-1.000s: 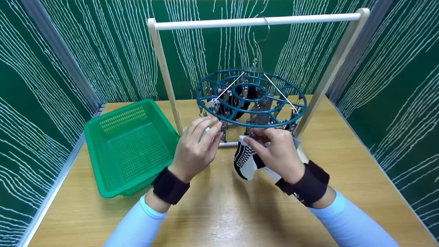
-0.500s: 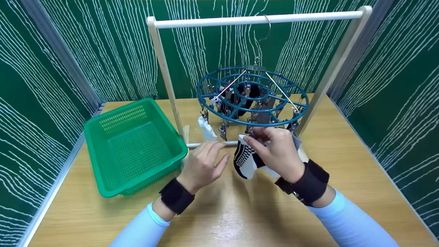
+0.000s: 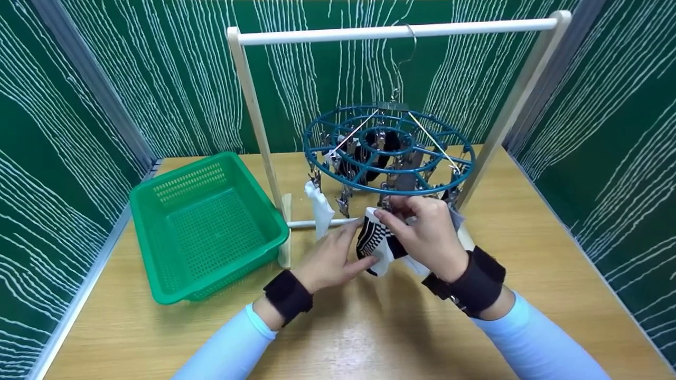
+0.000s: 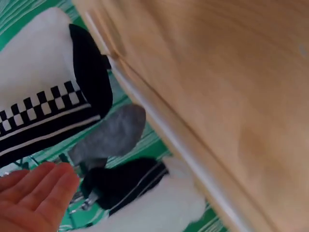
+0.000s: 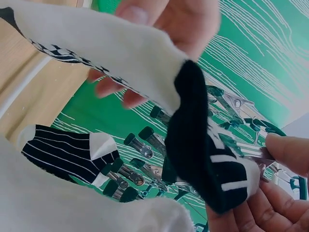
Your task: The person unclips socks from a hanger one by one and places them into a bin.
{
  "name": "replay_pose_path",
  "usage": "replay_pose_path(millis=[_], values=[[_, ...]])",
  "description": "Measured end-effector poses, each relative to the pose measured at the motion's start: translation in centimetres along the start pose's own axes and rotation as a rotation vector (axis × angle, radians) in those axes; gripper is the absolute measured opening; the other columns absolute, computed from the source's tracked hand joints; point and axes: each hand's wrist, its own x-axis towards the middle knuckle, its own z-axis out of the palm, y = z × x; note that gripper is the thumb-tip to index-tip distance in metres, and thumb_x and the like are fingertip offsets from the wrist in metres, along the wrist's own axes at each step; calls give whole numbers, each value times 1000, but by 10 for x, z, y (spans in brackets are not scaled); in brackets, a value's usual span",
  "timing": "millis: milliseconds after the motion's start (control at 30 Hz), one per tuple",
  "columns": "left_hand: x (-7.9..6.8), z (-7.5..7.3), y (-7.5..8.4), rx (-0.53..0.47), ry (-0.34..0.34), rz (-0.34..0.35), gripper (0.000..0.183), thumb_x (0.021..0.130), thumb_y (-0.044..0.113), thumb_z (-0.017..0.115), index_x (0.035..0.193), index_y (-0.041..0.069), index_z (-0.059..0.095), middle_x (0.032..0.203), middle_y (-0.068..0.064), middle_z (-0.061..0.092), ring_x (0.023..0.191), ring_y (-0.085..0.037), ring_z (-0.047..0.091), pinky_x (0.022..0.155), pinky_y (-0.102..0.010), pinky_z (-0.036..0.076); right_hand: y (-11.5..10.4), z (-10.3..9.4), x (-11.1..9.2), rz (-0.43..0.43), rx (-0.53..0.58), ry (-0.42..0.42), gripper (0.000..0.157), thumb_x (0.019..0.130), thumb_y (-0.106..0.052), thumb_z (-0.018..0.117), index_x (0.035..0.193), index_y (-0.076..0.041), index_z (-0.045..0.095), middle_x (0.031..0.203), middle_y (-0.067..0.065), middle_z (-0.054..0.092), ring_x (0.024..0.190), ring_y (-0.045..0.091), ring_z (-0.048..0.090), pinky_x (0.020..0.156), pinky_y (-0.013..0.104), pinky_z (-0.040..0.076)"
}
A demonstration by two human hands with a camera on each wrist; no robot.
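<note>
My right hand (image 3: 435, 232) pinches a metal clip (image 5: 251, 151) below the front rim of a round blue-green sock hanger (image 3: 389, 193). The cuff of a white-and-black checkered sock (image 3: 376, 247) is at the same fingertips. From the left, my left hand (image 3: 332, 261) reaches around that sock's hanging foot, its fingers fairly straight. In the right wrist view the left thumb lies on the near side and the fingers behind; how firmly they touch is unclear. Further left a white sock (image 3: 320, 208) hangs from the rim. A grey sock (image 4: 116, 133) and a black striped sock (image 5: 63, 150) also hang nearby.
The hanger hooks over the white top bar (image 3: 317, 36) of a wooden rack. A green basket (image 3: 141, 237) stands on the table left of the rack, with no item visible inside. Loose metal clips (image 3: 343, 203) dangle from the ring. Green patterned walls enclose the table.
My left hand has left the white sock on the left, dropped lower and moved right to the checkered sock. The right hand stays almost still at the clip and cuff.
</note>
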Motion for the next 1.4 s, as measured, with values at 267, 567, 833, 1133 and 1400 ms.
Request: replay_pose_path(millis=[267, 567, 833, 1133, 1400], values=[[14, 2, -7, -279, -132, -140, 64, 101, 52, 75, 153, 19, 57, 143, -1, 71, 130, -17, 68, 118, -46, 54, 2, 2, 0, -21, 28, 12, 17, 92, -5, 86, 102, 7, 79, 91, 15, 82, 78, 24, 78, 71, 35, 67], [15, 4, -11, -498, -38, -14, 27, 103, 16, 76, 127, 3, 78, 126, -13, 80, 114, -26, 78, 97, -33, 65, 12, 6, -1, -130, 87, 76, 11, 90, 2, 84, 96, 6, 76, 86, 14, 81, 72, 25, 75, 75, 8, 54], [14, 1, -8, -512, -39, -31, 23, 100, 11, 78, 119, -2, 80, 118, -18, 82, 105, -31, 82, 89, -31, 67, 14, 9, 0, -148, 122, 127, 5, 91, 4, 81, 90, 2, 77, 81, 11, 79, 69, 21, 71, 72, 8, 51], [11, -2, -12, -492, -59, -70, 19, 101, 13, 77, 115, 1, 81, 113, -15, 83, 101, -28, 82, 88, -34, 68, 14, 9, 2, -175, 144, 144, 8, 91, 6, 80, 87, 1, 76, 76, 8, 78, 66, 13, 69, 68, 11, 52], [9, -4, -19, -336, -21, -46, 14, 100, 11, 78, 98, -3, 80, 97, -16, 83, 83, -20, 78, 73, -29, 65, 12, 6, 4, -206, 183, 163, 10, 90, 10, 78, 88, 1, 77, 76, 8, 79, 65, 11, 71, 67, 9, 52]])
